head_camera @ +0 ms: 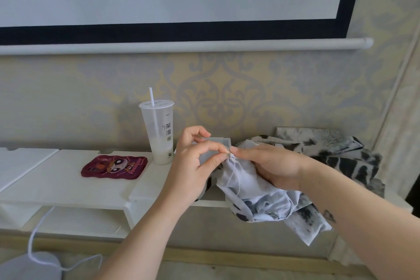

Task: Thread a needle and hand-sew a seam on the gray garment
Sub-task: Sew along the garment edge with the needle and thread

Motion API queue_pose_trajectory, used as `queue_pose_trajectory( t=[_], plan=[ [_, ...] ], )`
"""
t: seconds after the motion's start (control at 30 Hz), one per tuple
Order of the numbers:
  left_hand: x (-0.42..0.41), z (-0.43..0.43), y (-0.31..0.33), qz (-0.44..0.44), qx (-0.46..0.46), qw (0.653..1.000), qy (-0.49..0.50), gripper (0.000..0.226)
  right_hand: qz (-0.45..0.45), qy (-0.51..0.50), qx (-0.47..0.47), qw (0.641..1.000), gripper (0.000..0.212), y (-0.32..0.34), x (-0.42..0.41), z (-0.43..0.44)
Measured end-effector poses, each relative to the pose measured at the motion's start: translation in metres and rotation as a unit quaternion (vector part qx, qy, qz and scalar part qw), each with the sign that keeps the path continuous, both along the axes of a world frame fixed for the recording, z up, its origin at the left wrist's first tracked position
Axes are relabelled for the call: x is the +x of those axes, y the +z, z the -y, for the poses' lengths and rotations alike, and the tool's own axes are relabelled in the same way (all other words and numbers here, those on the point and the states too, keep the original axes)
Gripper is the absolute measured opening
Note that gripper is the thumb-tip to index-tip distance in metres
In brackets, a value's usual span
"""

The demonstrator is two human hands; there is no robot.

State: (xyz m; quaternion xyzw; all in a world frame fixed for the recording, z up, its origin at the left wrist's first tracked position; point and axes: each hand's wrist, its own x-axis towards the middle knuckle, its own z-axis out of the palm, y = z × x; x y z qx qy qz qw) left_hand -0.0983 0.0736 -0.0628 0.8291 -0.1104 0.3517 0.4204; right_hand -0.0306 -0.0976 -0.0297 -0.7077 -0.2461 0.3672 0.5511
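Note:
The gray garment [256,191], pale with dark blotches, is bunched in front of me over the white shelf edge. My right hand [275,166] grips a raised fold of it, thumb on top. My left hand [193,163] pinches at that fold's tip with thumb and forefinger, where a needle is too small to make out. A thin white thread [234,175] hangs down from the pinch point across the fabric. Both hands touch at the fold.
A tall plastic cup [159,129] with a straw stands on the white shelf [68,184]. A maroon cartoon phone case [114,167] lies left of it. More blotched fabric [336,152] is heaped at right. A white cable [36,232] hangs below.

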Motion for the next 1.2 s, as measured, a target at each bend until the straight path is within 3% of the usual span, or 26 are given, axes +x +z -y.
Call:
queue_pose_trajectory(
  t=[0.1,0.23,0.33,0.43,0.5,0.57,0.67,0.93,1.1,1.2],
  plan=[
    [0.002,0.0,-0.002,0.019,0.011,1.0,0.005,0.013,-0.073,0.009,0.049,0.996,0.054,-0.002,-0.003,0.0],
    [0.003,-0.001,-0.002,0.018,0.013,1.0,0.004,0.008,-0.064,-0.056,0.14,0.986,0.045,-0.008,-0.003,-0.004],
    [0.005,-0.003,-0.002,-0.016,0.002,1.0,0.003,0.025,0.065,-0.14,0.146,0.977,0.025,-0.008,-0.009,-0.01],
    [0.003,0.001,-0.001,-0.058,-0.077,0.995,0.018,0.019,0.238,-0.182,0.084,0.95,0.018,-0.008,-0.017,-0.01],
    [-0.002,0.004,0.0,-0.072,-0.162,0.984,0.033,0.008,0.271,-0.19,0.087,0.94,0.019,-0.009,-0.017,-0.011],
    [-0.007,0.006,0.0,-0.115,-0.184,0.976,0.023,0.016,0.288,-0.193,0.087,0.934,0.019,-0.01,-0.018,-0.012],
    [-0.011,0.01,-0.003,-0.195,-0.167,0.966,-0.027,0.032,0.298,-0.181,0.088,0.933,0.019,-0.011,-0.02,-0.013],
    [-0.009,0.021,0.003,-0.239,-0.276,0.928,-0.071,0.016,0.247,-0.186,0.128,0.942,0.021,-0.013,-0.02,-0.013],
    [-0.008,0.02,0.004,-0.267,-0.385,0.877,-0.104,0.016,0.199,-0.214,0.151,0.944,0.021,-0.017,-0.018,-0.011],
    [-0.009,0.017,0.008,-0.3,-0.45,0.824,-0.167,0.019,0.184,-0.237,0.157,0.941,0.02,-0.02,-0.017,-0.011]
  ],
)
